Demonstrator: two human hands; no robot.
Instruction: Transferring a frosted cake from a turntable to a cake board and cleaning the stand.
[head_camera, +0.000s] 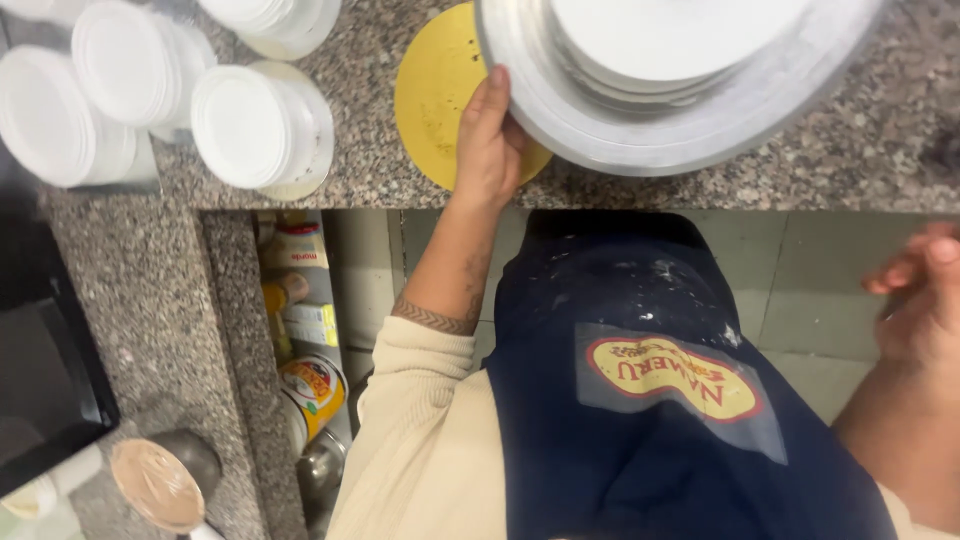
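Observation:
My left hand (488, 140) rests on the granite counter (850, 140), fingers against the rim of a grey metal turntable (690, 130) that carries a white round cake (660, 35). Under the hand lies a round yellow cake board (432, 90), partly tucked beneath the turntable. My right hand (925, 300) hangs off the counter at the right edge of view, over the tiled floor, fingers curled and blurred; whether it holds anything cannot be told. I wear a dark blue apron (650, 420) over a cream sleeve.
Several white lidded tubs (250, 125) stand on the counter at the left. A shelf below holds jars and tins (312, 385). A metal cup of brown cream (160, 480) and a black tray (40, 370) sit at the lower left.

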